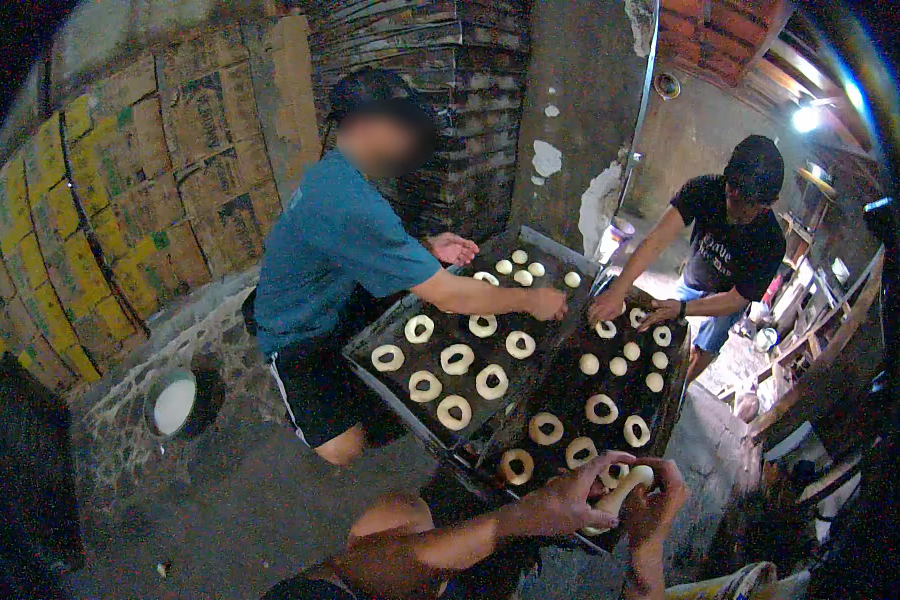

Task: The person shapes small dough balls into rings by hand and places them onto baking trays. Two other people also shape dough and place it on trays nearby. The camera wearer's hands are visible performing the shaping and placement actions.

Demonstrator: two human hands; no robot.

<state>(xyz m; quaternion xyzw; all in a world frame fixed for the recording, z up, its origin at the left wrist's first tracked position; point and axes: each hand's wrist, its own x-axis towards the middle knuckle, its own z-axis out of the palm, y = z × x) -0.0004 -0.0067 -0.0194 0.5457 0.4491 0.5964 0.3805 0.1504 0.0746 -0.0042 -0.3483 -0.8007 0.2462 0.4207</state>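
Note:
Both my hands hold one pale dough ring (628, 489) above the near end of the right-hand black baking tray (530, 405). My left hand (573, 497) grips its left side with the fingers curled. On the other side my right hand (662, 500) is closed around it. The ring looks stretched and tilted, and fingers hide part of it. Just beyond my hands, shaped dough rings (581, 452) lie on the tray. Round dough balls (618, 367) sit farther back on it.
A second tray (400, 390) with rings and balls adjoins on the left. A person in a blue shirt (345, 235) works over it; another in black (725, 235) handles dough at the far right. A basin (192, 402) stands on the left floor; flattened cartons (160, 190) line the wall.

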